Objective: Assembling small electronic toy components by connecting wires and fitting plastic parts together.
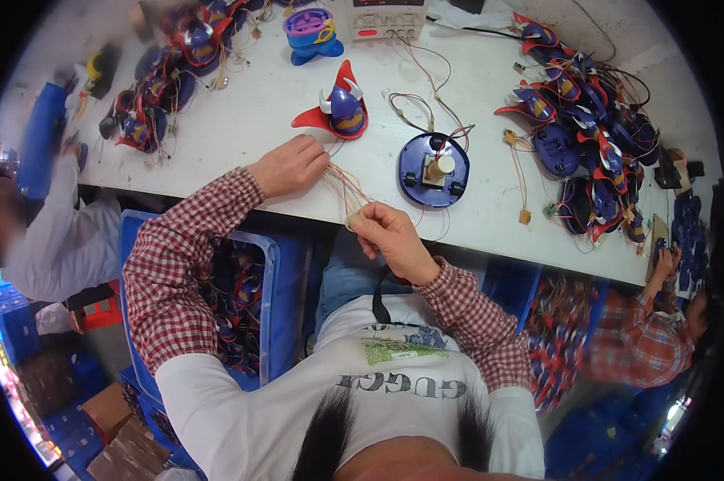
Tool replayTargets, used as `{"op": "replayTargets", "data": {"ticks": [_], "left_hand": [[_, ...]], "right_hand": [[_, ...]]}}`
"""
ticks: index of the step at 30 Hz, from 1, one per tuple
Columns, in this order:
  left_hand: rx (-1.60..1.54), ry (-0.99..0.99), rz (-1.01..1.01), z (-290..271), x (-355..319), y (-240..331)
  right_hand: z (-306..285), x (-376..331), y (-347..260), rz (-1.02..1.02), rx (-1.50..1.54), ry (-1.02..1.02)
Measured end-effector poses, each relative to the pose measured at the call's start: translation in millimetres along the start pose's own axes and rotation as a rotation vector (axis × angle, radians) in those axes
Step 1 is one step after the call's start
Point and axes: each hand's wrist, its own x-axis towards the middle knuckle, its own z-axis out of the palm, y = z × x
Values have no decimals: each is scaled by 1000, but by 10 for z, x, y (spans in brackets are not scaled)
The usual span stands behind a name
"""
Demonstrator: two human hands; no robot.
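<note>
Head view: I see right hand (395, 242), fingers pinching pale connector (353, 220); left hand (288, 167) pinching wires (345, 183), probably steadying them. Horned figure (346, 110) rests on desk (250, 104) just beyond left hand, presumably so wires reach.

White table (254, 96): we log a left heap (195, 46) and a right heap (590, 120) of horned purple parts; one red-winged part (346, 112) mid-table; round purple base (411, 168) rightward; blue-purple pot (312, 42), boxy instrument (386, 20) far.
</note>
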Motion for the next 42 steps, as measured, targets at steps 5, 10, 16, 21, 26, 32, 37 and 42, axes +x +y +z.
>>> {"op": "replayTargets", "data": {"ticks": [5,10,16,21,26,32,37,42], "left_hand": [[-9,-52,-23,-21,-54,-16],[-7,74,-123,-105,-101,76],[-107,258,-455,-299,-324,765],[-1466,243,-1162,-468,-121,1473],[-1718,425,-1214,-304,-181,1554],[-1961,530,-1259,-257,-324,1518],[-2042,598,-1226,-157,-348,1558],[-2151,624,-1209,-183,-354,1567]], "right_hand": [[26,24,53,5,1,16],[48,3,46,-5,21,39],[7,-23,41,20,-5,47],[28,-68,74,-73,-181,11],[35,-63,152,-325,-512,-34],[7,-180,128,-394,-799,-43],[115,-207,2,-134,-559,-52],[144,-213,65,-74,-368,-24]]}}
